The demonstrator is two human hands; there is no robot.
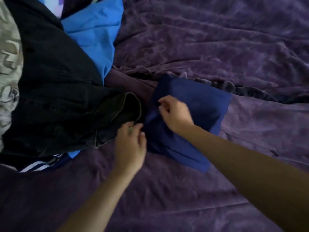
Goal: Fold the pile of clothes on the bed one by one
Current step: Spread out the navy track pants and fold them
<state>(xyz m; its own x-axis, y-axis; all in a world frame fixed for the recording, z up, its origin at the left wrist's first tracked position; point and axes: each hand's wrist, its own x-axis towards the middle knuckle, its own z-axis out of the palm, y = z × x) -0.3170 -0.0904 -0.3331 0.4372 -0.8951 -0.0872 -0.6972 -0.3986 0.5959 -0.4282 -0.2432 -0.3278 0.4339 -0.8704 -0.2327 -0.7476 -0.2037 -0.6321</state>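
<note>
Working on a navy garment (197, 104), partly folded into a rough rectangle, flat on the purple blanket (217, 39) of the bed (167, 206) and just beside the pile (55, 84). Pinching a ridge of cloth along its pile-side edge with the right hand (175, 113), grip pressed together on the fabric. Cannot tell with the left hand (130, 144): curled at the garment's near-left corner, right where the hem of the black jeans (75, 106) comes up against it, but too blurred to say whether holding navy cloth, denim or nothing.

Likely trouble: catching the jeans hem together with the navy edge and dragging denim into the fold, or tugging the pile over. Caused by two dark fabrics touching along that one edge. Also possible: losing the layers already laid, being pinched at one side only with the far-right corner lying free. Liable to skew under any sideways tug.

Crowded on the left: jeans on top, a bright blue garment (93, 30) behind, a striped garment (41, 163) poking out below. Plenty of rumpled blanket to the right and on the near side for sliding the navy piece away from the pile before the next fold. No bed edge in view.
</note>
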